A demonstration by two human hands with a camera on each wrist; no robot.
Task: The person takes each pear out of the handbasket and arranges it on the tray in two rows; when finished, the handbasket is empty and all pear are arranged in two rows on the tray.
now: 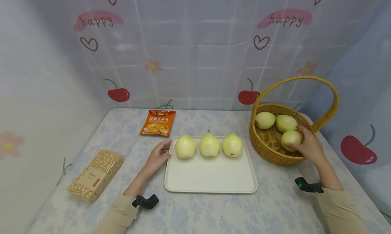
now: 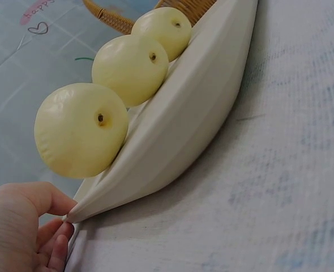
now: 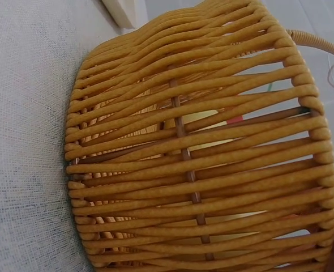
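My left hand (image 1: 156, 158) is at the left rim of a white rectangular tray (image 1: 210, 176); in the left wrist view, thumb and fingers pinch that rim. Three pale yellow-green pears stand in a row along the tray's far side: a left pear (image 1: 185, 146), a middle pear (image 1: 209, 145) and a right pear (image 1: 232, 145). Reaching over the rim of a wicker basket (image 1: 265, 151), my right hand (image 1: 311, 145) grips the nearest pear (image 1: 291, 140) between thumb and fingers. Two more pears (image 1: 265, 120) lie behind it. In the right wrist view, the basket's weave (image 3: 212, 170) hides most of this.
An orange snack bag (image 1: 158, 123) lies behind the tray, to its left. A clear pack of corn kernels (image 1: 96, 175) is at the left of the table. The basket's tall handle (image 1: 305, 77) arches over its opening. A printed curtain (image 1: 195, 57) hangs behind the table.
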